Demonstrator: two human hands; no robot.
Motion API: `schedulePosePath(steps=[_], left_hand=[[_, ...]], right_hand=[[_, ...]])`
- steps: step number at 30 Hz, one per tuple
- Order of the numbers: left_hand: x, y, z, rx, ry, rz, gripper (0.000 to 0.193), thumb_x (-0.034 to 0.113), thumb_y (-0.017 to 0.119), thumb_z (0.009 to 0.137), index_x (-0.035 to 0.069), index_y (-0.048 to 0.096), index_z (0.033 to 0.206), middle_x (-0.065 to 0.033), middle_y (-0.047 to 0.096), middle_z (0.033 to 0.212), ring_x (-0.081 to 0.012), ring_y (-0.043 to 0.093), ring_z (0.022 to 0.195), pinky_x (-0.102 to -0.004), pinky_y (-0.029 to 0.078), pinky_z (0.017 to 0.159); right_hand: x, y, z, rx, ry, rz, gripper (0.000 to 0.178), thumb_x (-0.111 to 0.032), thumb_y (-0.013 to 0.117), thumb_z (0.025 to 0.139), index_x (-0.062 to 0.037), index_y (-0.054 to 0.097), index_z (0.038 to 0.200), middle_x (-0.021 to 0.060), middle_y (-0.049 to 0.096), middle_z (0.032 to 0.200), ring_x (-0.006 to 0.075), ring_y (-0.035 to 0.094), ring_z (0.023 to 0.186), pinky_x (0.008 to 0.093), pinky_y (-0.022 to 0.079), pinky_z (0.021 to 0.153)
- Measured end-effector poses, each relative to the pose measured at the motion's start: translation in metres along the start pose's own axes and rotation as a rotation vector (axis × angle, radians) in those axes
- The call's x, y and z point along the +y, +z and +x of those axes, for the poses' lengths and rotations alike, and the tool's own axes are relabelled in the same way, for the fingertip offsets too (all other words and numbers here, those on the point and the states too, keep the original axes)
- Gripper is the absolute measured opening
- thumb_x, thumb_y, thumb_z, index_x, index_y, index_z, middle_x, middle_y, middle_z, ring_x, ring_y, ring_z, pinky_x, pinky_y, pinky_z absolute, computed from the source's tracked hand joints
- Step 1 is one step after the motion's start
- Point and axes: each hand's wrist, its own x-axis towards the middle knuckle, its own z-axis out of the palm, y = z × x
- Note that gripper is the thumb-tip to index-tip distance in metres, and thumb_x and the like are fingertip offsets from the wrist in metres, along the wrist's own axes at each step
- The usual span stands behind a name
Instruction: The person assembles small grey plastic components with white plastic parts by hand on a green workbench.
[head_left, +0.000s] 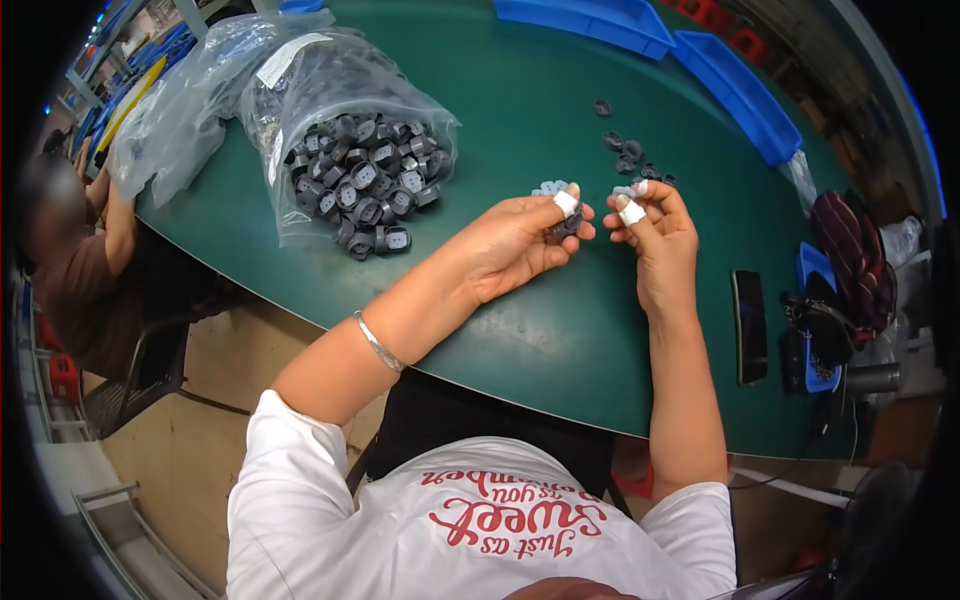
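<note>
Over the green table my left hand (pixel 520 240) is closed round a dark grey plastic housing (pixel 568 226), with white tape on the thumb. Close to its right, my right hand (pixel 655 225) pinches a small pale grey insert (pixel 624 192) between taped thumb and finger. Some light-coloured pieces (pixel 549 187) show just past my left thumb; whether they lie on the table I cannot tell. Beyond my right hand sit several loose dark grey housings (pixel 628 152). To the left, a clear plastic bag (pixel 350 80) lies open, spilling many grey housings (pixel 370 180) with pale inserts.
Blue trays (pixel 735 95) line the far edge of the green table (pixel 500 350). At the right lie a phone (pixel 749 327), a blue basket (pixel 818 270) and a dark striped cloth (pixel 850 250). Another person (pixel 85 270) sits at the left.
</note>
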Motion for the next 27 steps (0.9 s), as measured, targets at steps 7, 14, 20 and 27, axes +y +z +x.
schedulePosePath(steps=[7,14,20,27], left_hand=[[0.001,-0.004,-0.007,-0.01,-0.076,-0.012,0.042,0.046,0.05,0.097,0.005,0.058,0.096,-0.0003,0.054,0.074,-0.0056,0.045,0.058,-0.0201,0.034,0.045],[-0.005,-0.002,-0.002,0.047,-0.01,0.015,0.039,0.038,0.049,0.099,0.0,0.058,0.107,-0.0059,0.06,0.085,-0.0089,0.054,0.065,-0.0209,0.045,0.054],[-0.006,-0.012,0.003,0.009,0.026,0.083,0.032,0.029,0.052,0.099,0.0,0.058,0.11,-0.0093,0.064,0.095,-0.0124,0.063,0.078,-0.0219,0.055,0.068],[-0.007,-0.009,0.001,0.085,0.103,0.111,0.032,0.029,0.057,0.096,-0.003,0.06,0.098,-0.0075,0.063,0.091,-0.0118,0.064,0.078,-0.0212,0.055,0.068]], right_hand=[[-0.011,0.005,-0.011,-0.201,0.023,0.132,0.014,-0.003,0.064,0.087,-0.0029,0.057,0.099,0.008,0.065,0.088,0.0134,0.063,0.072,0.0254,0.05,0.064],[-0.008,0.006,-0.013,-0.257,-0.02,0.108,0.012,0.0,0.063,0.086,-0.0014,0.058,0.097,0.0081,0.064,0.089,0.0142,0.064,0.077,0.0272,0.052,0.069],[-0.01,0.013,-0.018,-0.187,-0.057,0.03,0.013,0.0,0.061,0.087,0.0019,0.06,0.1,0.0064,0.064,0.09,0.0139,0.064,0.083,0.0268,0.052,0.073],[-0.006,0.012,-0.019,-0.205,-0.396,-0.507,0.018,0.004,0.06,0.082,0.0015,0.063,0.1,0.0069,0.065,0.088,0.0136,0.062,0.077,0.0268,0.051,0.069]])
